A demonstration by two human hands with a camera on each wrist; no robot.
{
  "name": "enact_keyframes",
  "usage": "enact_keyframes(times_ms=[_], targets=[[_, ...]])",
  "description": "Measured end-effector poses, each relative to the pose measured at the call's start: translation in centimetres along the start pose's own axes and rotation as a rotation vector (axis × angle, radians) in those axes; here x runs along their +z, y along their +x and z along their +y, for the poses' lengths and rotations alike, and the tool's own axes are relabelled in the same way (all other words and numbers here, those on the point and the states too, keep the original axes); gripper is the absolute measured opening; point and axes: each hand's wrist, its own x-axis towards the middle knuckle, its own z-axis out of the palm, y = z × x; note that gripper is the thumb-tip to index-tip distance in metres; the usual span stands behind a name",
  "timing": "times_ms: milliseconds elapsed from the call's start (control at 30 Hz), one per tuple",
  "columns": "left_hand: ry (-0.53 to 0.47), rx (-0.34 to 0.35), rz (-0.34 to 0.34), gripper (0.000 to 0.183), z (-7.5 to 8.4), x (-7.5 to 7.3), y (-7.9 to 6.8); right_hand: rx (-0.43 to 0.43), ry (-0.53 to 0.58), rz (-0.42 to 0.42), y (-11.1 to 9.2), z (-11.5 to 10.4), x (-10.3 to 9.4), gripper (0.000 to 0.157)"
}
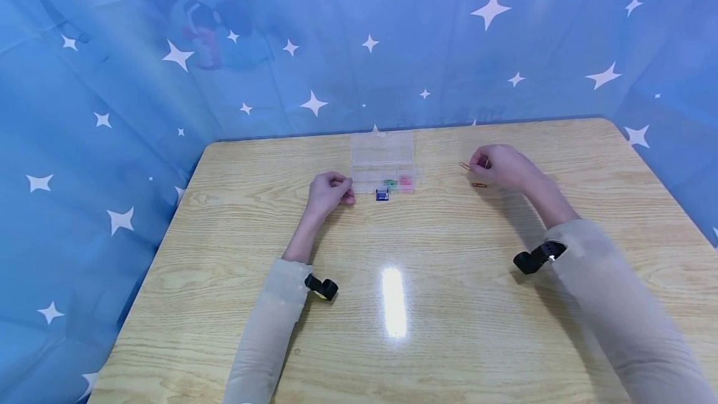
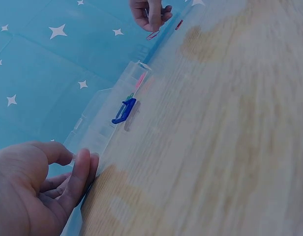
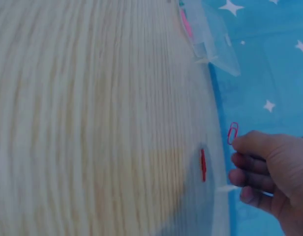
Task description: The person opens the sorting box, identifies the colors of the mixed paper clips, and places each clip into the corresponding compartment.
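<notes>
A clear plastic compartment box (image 1: 371, 177) sits toward the back of the table, its lid (image 1: 381, 147) tilted back. My left hand (image 1: 330, 194) is at the box's left end, thumb and finger pinching its corner in the left wrist view. Green paper clips (image 1: 389, 182) lie in one compartment and pink pieces (image 1: 406, 181) in the right one. My right hand (image 1: 503, 166) pinches a red paper clip (image 3: 232, 133) between thumb and forefinger, above the table and right of the box. Another red paper clip (image 3: 203, 165) lies on the table below that hand.
Against the box's front wall stands a small blue frame-shaped piece (image 2: 124, 111). A wooden table (image 1: 449, 323) extends toward me, with a bright light reflection on it. Behind its far edge hangs a blue curtain (image 1: 336, 30) with white stars.
</notes>
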Motion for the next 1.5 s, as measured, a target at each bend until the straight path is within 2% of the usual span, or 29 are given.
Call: enact_keyframes(times_ms=[367,867,1133,1500], targets=[[0.006,-0.01,0.003,0.017,0.1,-0.1,0.0,-0.075,0.001,0.034,2.2,-2.8,0.6,0.013],[0.014,-0.004,0.001,0.018,-0.1,-0.1,0.2,-0.143,0.034,0.018,4.8,-6.7,2.3,0.011],[0.011,-0.001,0.002,0.018,-0.1,-0.2,0.1,-0.148,0.056,-0.008,5.7,-8.0,3.0,0.011],[0.017,-0.009,0.0,0.019,0.1,-0.2,0.0,-0.152,0.055,-0.029,6.2,-8.2,3.4,0.013]])
